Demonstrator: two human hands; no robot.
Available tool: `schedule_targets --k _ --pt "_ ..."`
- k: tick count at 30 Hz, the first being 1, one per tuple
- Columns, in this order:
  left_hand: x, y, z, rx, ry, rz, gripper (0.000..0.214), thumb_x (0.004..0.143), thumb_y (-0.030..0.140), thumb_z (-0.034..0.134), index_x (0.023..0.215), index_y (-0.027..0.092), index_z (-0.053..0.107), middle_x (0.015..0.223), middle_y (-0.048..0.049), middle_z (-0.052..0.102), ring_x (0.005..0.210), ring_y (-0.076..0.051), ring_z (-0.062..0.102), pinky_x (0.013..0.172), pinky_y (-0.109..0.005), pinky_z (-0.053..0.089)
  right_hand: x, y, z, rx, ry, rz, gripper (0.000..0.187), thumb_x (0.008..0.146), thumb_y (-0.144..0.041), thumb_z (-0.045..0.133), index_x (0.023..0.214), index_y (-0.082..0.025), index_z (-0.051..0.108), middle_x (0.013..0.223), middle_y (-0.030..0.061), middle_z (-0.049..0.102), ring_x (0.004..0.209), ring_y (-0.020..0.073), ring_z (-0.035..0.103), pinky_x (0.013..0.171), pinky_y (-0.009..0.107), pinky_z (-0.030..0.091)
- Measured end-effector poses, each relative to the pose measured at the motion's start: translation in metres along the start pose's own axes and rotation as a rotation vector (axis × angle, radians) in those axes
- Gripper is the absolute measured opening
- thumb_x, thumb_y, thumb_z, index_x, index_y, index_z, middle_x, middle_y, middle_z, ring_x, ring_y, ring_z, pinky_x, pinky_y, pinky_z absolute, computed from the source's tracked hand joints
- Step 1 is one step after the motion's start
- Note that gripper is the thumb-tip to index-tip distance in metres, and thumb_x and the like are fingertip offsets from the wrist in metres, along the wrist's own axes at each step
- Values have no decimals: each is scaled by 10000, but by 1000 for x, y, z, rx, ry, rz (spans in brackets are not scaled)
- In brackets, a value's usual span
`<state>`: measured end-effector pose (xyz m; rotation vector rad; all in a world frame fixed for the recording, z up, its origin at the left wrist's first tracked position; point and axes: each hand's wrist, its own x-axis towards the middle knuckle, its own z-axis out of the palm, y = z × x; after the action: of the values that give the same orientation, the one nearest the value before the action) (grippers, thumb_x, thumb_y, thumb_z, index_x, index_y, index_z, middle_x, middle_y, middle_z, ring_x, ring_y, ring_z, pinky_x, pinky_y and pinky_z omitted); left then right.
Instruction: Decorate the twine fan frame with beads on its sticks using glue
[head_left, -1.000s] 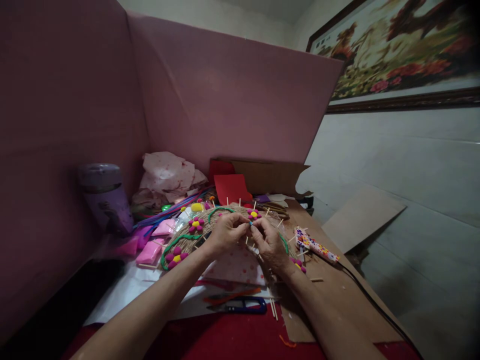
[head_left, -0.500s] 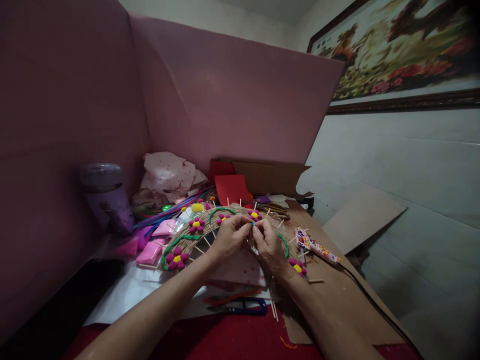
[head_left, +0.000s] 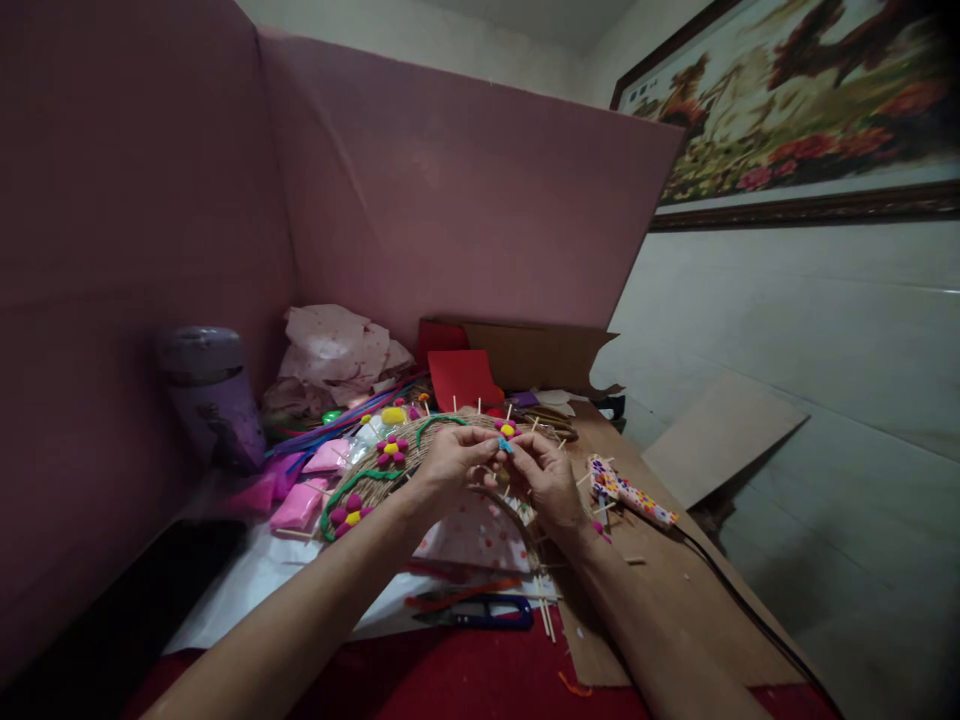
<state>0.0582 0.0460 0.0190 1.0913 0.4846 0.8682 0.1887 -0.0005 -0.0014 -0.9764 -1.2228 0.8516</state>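
Note:
Between the fingertips of both hands is a small, light blue, soft-looking piece (head_left: 505,445), possibly clay. My left hand (head_left: 459,465) pinches it from one side, and my right hand (head_left: 553,487) pinches it from the other. Beneath and behind them lies a twine-wrapped arch (head_left: 373,470) with thin wooden sticks poking out around its edge. It carries magenta flowers with yellow centres (head_left: 391,451) and wavy green strips (head_left: 352,488). My hands and forearms hide part of its right side.
A floral-patterned glue gun (head_left: 631,493) with a cord rests on brown cardboard (head_left: 675,610) at right. Blue-handled thread snips (head_left: 487,611) lie in front. Pink packets (head_left: 300,506) and a purple tumbler (head_left: 213,410) stand left. Pink panels (head_left: 450,210) enclose the back.
The blue piece now shows more between my fingertips, looking wider and flatter. My right hand has turned and shifted slightly, covering more of the arch's right end.

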Motion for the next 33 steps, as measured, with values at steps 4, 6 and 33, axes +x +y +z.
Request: schedule_targets --k 4,6,33 --pt "0 0 0 33 55 -3 281 563 281 755 689 83 600 598 -33 601 452 -87 533 390 -200 447 0 3 0 73 -33 42 240 733 -409 633 735 -181 557 585 -35 537 397 52 356 348 168 263" --pt "-1 1 3 75 91 10 267 572 274 741 682 90 582 575 -18 587 420 -83 518 368 -203 442 1 4 -1 84 -58 35 235 732 -401 640 725 -179 562 558 -45 517 385 47 333 345 167 251" --pt "-2 -12 13 450 228 245 66 660 88 540 622 132 508 434 56 497 359 -57 458 368 -158 369 -3 8 1 -12 -76 -61 203 767 -359 611 758 -187 504 585 -44 520 457 74 458 422 194 364"
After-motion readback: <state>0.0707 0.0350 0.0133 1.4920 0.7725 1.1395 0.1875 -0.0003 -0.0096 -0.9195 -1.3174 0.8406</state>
